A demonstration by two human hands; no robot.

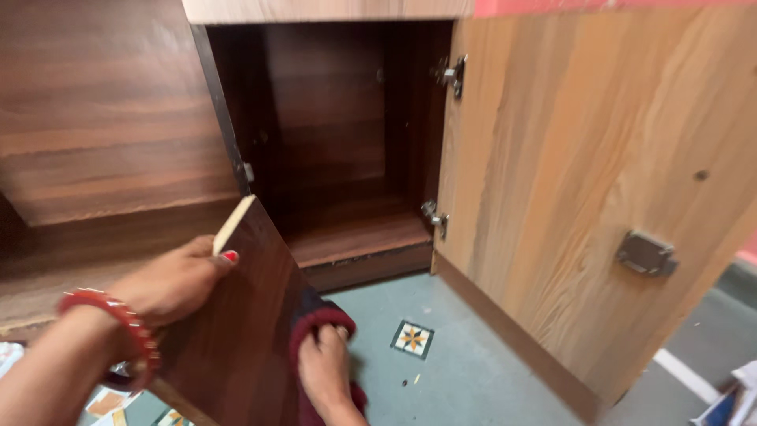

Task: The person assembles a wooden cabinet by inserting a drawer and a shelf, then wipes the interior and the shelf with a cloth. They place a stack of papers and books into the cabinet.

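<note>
Dark brown wood is what both hands are busy with: one loose board (pixel 236 331), held tilted on edge in front of an open cabinet (pixel 339 134). I count two hands, one board, one cloth, two open doors and two metal hinges (pixel 451 75) on the right door's inner edge, one high and one low (pixel 435 218).

Her left hand (pixel 173 282) grips the board's upper pale edge, fingers folded over the top and clamped on it, thumb side towards me, a stack of red bangles (pixel 126 331) around the wrist. The right hand (pixel 323 371) lies lower, palm pressed flat with fingers spread against a dark red cloth (pixel 315 323), which sits between the hand and the board's right edge; I cannot tell whether the fingers actually pinch the cloth or only push on it.

Inside the cabinet I see one compartment with a bare wooden floor and dark back wall. The right door (pixel 591 197), lighter wood, swings wide open and carries one metal catch plate (pixel 646 254). The left door (pixel 102 110) is dark like the board. Below, the grey floor (pixel 473 371) shows one patterned tile (pixel 412 338).
</note>
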